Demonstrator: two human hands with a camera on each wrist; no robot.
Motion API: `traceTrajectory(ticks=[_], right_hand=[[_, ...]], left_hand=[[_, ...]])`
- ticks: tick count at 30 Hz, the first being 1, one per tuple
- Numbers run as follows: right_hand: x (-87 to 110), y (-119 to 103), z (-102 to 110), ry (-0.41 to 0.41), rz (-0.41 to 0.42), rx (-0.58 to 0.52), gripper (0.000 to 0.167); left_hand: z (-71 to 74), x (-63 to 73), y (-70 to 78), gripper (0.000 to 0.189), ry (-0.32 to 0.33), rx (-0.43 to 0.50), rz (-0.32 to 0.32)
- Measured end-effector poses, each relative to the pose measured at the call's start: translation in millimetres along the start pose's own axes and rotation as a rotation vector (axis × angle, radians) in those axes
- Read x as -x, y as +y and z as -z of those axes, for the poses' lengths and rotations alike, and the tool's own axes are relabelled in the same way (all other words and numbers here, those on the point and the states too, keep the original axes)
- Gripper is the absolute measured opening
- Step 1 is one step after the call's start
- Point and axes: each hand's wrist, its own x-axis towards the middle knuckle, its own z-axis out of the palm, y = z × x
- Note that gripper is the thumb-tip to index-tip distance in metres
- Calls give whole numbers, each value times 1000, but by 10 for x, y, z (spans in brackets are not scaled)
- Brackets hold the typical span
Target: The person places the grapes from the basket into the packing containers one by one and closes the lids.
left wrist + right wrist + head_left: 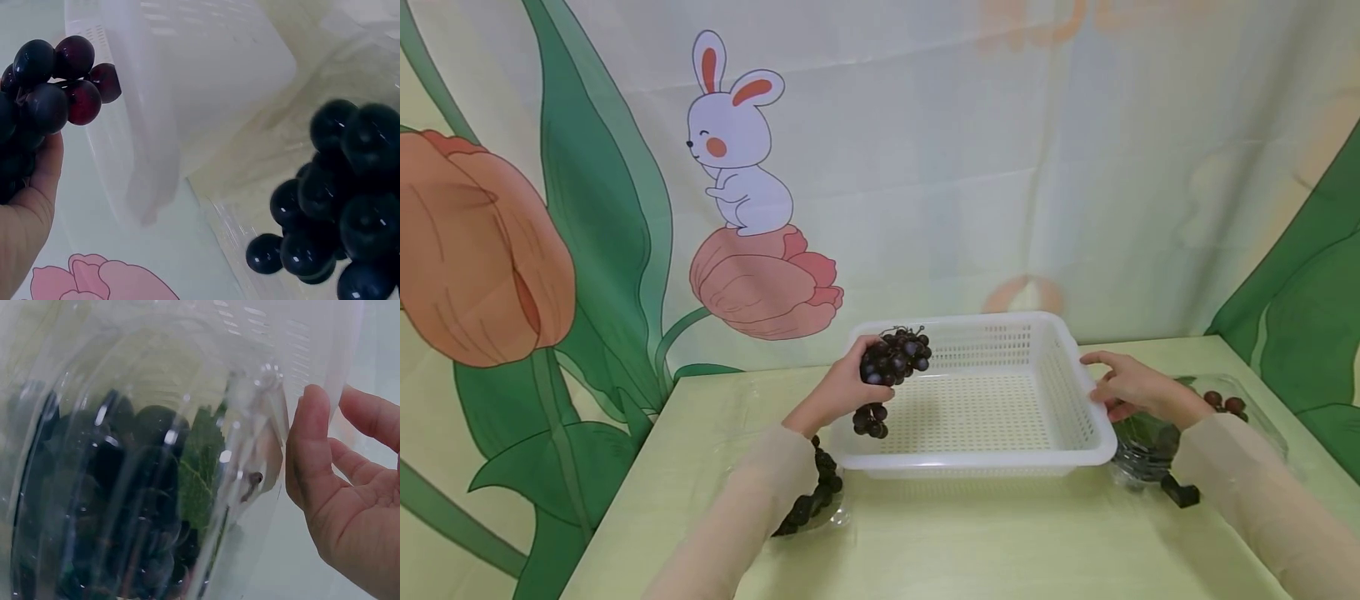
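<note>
My left hand point(844, 390) grips a bunch of dark grapes point(895, 357) at the left side of a white plastic basket point(970, 459). Stems stick up from the top of the bunch, and a few grapes hang below the thumb. In the left wrist view, the held grapes point(47, 103) show dark purple to red. My right hand point(1133, 385) holds the basket's right rim. Seen from the right wrist, the thumb point(310, 425) lies along the outside of the wall, with the other fingers on the rim's far side.
Another bunch of dark grapes point(823, 479) lies in clear plastic left of the basket, partly behind the left sleeve. Under the right forearm, a clear plastic container point(169, 381) has dark grapes and a green leaf point(201, 469). A printed curtain point(925, 167) hangs behind the table point(970, 542).
</note>
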Motion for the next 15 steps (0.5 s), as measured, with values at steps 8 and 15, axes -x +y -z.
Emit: traceTrajectory(ticks=[8,15], right_hand=[[11,-14,-4,-1,-11,-5,71],[6,-13,-9,-5,-9,-6,72]], left_hand=[[126,172,-1,71,-16,34,-8],[294,335,19,73,-20,23,32]])
